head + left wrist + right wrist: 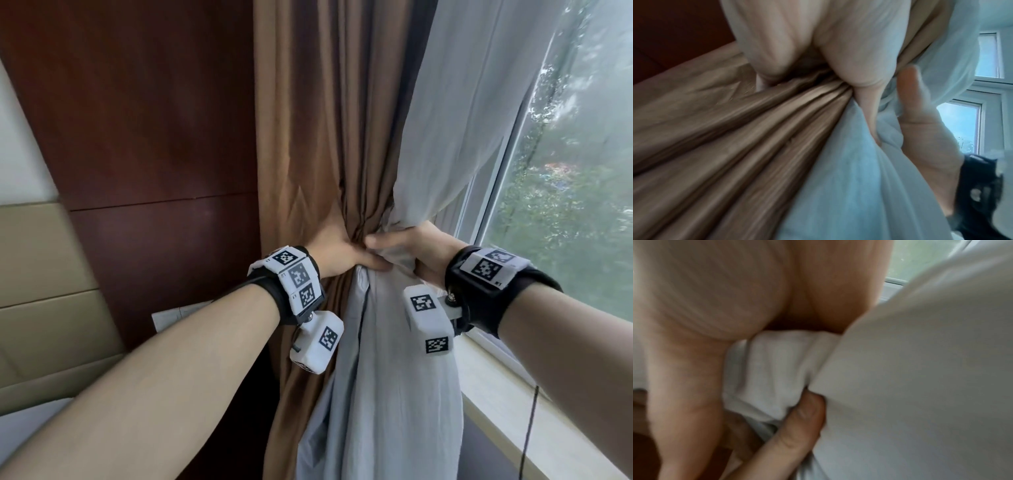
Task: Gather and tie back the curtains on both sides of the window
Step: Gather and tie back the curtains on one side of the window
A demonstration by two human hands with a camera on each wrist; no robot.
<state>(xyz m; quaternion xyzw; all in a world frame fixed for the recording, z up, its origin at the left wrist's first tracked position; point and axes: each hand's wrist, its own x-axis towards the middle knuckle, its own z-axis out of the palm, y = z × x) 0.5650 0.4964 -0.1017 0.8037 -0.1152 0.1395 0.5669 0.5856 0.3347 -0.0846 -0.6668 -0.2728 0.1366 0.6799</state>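
Dark wood wall panel (154,120) left, window (582,171) right; between them we bunch both layers at one waist so a tie can go round. Brown curtain (325,120) pinches in under our left hand (337,251), clenched on its folds. Right hand (416,251) grasps the white sheer (387,394), thumb across. No tie visible.

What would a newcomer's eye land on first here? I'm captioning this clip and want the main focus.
First, the two hands meeting mid-frame: the left hand grips the bunched brown curtain, and the right hand clutches the pale sheer curtain beside it. Next, the white tagged wrist cameras below the hands, then the rain-streaked window at right.
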